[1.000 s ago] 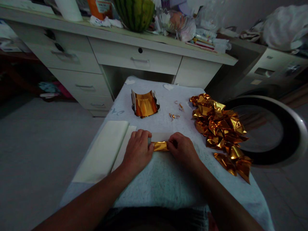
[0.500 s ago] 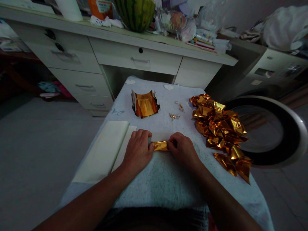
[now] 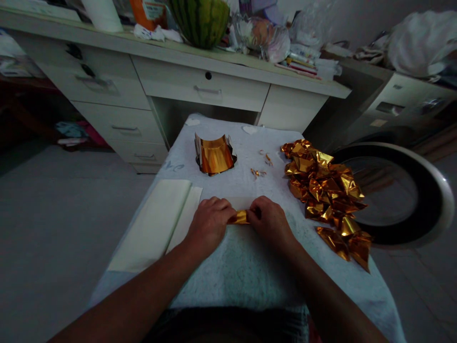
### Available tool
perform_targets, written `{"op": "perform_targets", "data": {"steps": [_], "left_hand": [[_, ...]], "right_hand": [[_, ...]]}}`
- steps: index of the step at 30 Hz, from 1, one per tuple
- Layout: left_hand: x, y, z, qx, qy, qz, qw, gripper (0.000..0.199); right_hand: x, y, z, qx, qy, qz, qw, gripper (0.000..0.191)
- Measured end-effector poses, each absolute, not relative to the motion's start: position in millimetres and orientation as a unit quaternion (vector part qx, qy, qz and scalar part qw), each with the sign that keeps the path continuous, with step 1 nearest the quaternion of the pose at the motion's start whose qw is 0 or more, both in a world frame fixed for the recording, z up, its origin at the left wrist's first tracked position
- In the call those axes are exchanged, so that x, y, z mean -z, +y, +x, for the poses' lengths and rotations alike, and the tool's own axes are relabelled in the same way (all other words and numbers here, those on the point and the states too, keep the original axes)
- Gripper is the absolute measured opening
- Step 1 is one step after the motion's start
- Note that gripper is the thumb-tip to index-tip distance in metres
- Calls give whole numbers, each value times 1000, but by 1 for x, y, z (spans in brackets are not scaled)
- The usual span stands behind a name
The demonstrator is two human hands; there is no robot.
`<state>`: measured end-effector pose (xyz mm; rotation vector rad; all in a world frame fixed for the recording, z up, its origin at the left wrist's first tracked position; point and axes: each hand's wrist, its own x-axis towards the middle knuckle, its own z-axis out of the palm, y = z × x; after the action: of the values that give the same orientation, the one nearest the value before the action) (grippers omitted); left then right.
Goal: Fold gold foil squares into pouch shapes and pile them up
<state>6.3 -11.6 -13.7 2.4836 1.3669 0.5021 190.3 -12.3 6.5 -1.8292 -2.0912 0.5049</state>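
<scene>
A narrow strip of gold foil lies across a pale sheet of paper near the middle of the cloth-covered table. My left hand is closed on the foil's left end, thumb and fingers together. At the other end, my right hand pinches the foil with curled fingers. Both ends of the strip are hidden under the fingers. Beside my left hand rests a stack of cream paper. Beyond the hands stands a curved pile of gold foil sheets.
Several folded gold foil pieces are heaped along the table's right side. Small foil scraps lie behind my right hand. A white desk holds a watermelon. An open washer door stands at the right.
My left hand has shifted slightly right and its fingers have drawn in onto the foil, covering more of it. My right hand stays almost in place.
</scene>
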Motion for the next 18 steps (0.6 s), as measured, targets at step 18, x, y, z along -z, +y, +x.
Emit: {"op": "perform_targets", "data": {"steps": [18], "left_hand": [[4, -54, 26, -55, 451, 890, -26, 51]], "right_hand": [[0, -12, 207, -229, -703, -641, 207, 17]]}}
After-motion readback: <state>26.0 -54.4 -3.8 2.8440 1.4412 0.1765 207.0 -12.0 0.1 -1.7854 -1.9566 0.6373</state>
